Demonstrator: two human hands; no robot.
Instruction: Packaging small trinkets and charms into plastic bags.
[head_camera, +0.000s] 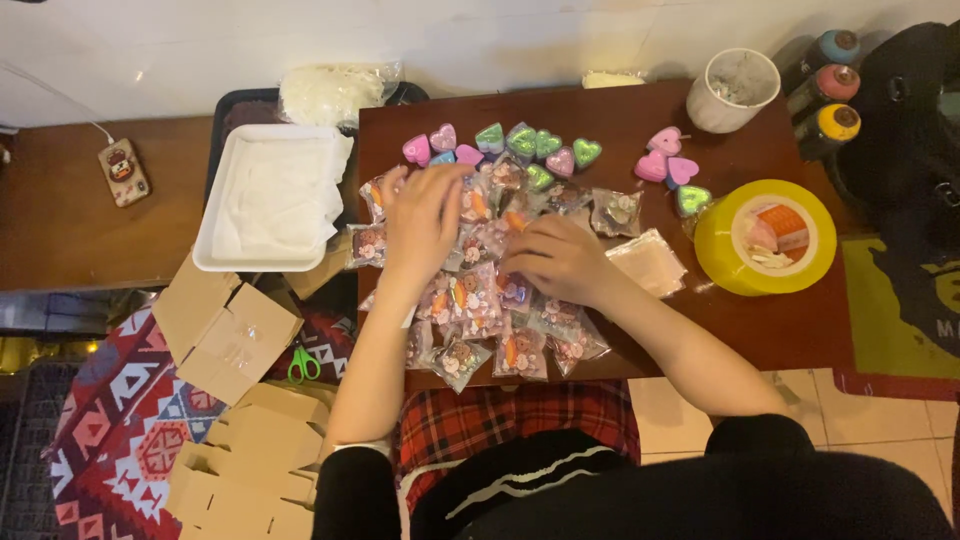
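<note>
On dark wooden bench (790, 330): spread pile of small clear packets (480, 300) at centre, near front edge. Left hand (422, 218) flat on pile, fingers (440, 180) splayed wide, pressing packets, gripping nothing. Right hand (558, 258) beside it, fingers (515, 250) curled down onto packets; whether pinching one, cannot tell. Behind pile, row of small foil hearts (505, 145).

both hands (425, 215) (560, 258) lie palm-down (fingers loosely curled).
</note>
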